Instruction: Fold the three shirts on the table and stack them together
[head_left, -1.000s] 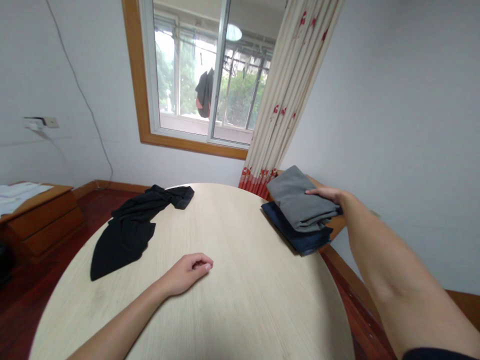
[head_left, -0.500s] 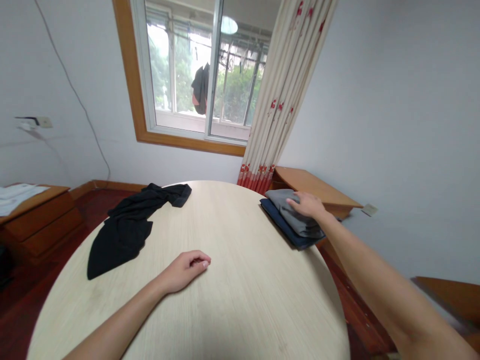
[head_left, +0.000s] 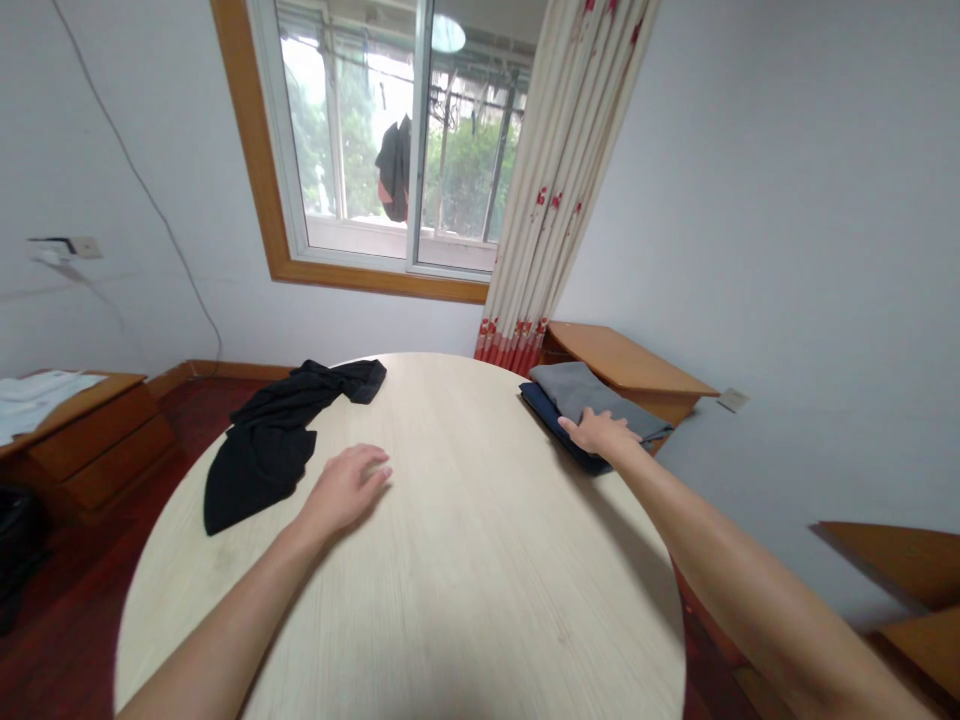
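My right hand [head_left: 600, 434] lies flat, fingers stretched out, on a folded grey garment [head_left: 581, 390] that sits on a folded dark blue garment [head_left: 551, 420] at the right edge of the round light wooden table [head_left: 450, 570]. My left hand [head_left: 345, 490] rests palm down on the table near its middle, fingers loosely out and holding nothing. A crumpled black garment [head_left: 274, 440] lies unfolded on the table's far left, just beyond my left hand.
A wooden side table [head_left: 626, 365] stands behind the folded stack, next to a striped curtain [head_left: 559, 180] with red flowers. A window [head_left: 390, 140] is straight ahead. A low wooden cabinet [head_left: 82, 440] with white cloth on it stands at the left.
My right hand set the grey garment down on the blue one and now lies flat on it. My left hand uncurled and slid forward toward the black garment.
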